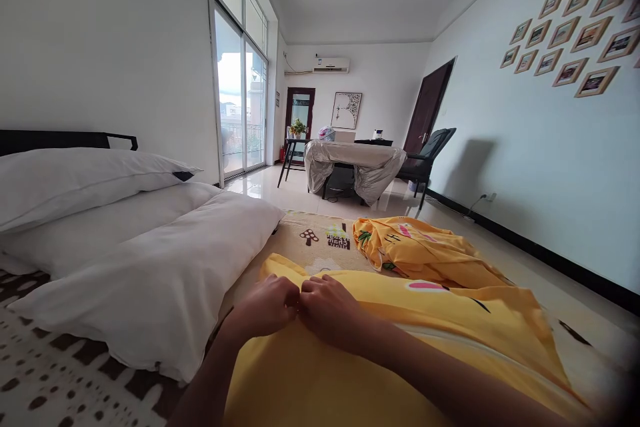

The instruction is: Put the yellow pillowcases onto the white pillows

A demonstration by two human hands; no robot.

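Note:
A yellow pillowcase (295, 373) with a printed pink patch and dark line lies spread in front of me, near the bed's edge. Near its upper left corner my left hand (267, 303) is closed, fingers pinching the cloth. Right beside it, almost touching, my right hand (327, 310) is closed on the same fabric. The fingertips hide the exact part they grip. A pale seam or zipper line (480, 347) runs across the cloth to the right. Beyond it a crumpled orange-yellow printed cloth (425, 247) rests on the patterned beige bed cover (295, 233).
White pillows (165, 267) are piled on the left, close to my left forearm. Past the bed stand a covered table (355, 153) and a black chair (430, 153). A glass sliding door (243, 103) is at the left, framed pictures (563, 33) on the right wall.

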